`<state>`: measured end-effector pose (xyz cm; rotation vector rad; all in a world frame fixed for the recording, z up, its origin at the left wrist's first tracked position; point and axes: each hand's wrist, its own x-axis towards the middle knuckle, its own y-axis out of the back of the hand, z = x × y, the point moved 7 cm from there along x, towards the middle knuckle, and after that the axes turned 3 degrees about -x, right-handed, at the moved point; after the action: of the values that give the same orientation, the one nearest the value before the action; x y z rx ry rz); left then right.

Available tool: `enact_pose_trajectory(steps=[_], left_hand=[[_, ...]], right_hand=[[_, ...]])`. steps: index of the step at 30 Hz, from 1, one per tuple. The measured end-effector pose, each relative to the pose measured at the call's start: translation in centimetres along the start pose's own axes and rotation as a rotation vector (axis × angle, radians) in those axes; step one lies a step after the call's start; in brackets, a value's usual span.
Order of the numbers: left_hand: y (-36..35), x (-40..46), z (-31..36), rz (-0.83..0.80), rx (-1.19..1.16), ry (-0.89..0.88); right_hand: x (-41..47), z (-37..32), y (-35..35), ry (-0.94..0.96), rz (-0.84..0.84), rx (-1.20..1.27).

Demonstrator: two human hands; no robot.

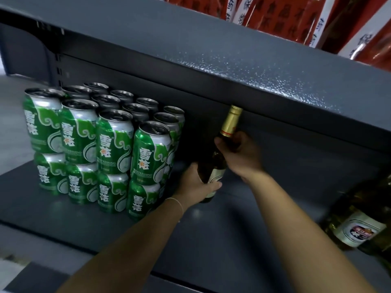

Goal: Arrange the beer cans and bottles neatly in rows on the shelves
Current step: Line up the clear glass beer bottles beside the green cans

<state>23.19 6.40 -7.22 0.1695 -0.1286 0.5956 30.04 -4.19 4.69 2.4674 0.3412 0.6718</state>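
On the lower shelf (63, 212) the cans (101, 144) stood stacked two high in rows at the left. Just right of them a bottle (213, 166) stood tilted, both hands on it. More bottles (359, 227) lay far right. Boxes (296, 17) sat on the upper shelf (211, 60).

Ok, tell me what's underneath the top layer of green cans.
Under the top layer of green cans sits a second layer of the same green cans, resting on the grey shelf. Only its front row and right end show; the cans behind are hidden.
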Motion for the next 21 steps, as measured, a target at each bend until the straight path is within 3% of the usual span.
enact_pose_trajectory(steps=[4,12,16,21], left_hand=[[-0.8,-0.4,-1.1,0.047,0.103,0.035],[-0.8,-0.3,-2.6,0.024,0.154,0.038],[-1.0,0.1,-2.9,-0.018,0.172,0.025],[-1.3,0.4,-2.7,-0.07,0.275,-0.02]], right_hand=[[0.5,0.2,0.9,-0.044,0.112,-0.116],[0.5,-0.2,0.8,-0.012,0.153,-0.219],[0.6,0.4,-0.7,0.064,0.055,-0.205],[0.7,1.5,-1.5,0.002,-0.131,-0.211]])
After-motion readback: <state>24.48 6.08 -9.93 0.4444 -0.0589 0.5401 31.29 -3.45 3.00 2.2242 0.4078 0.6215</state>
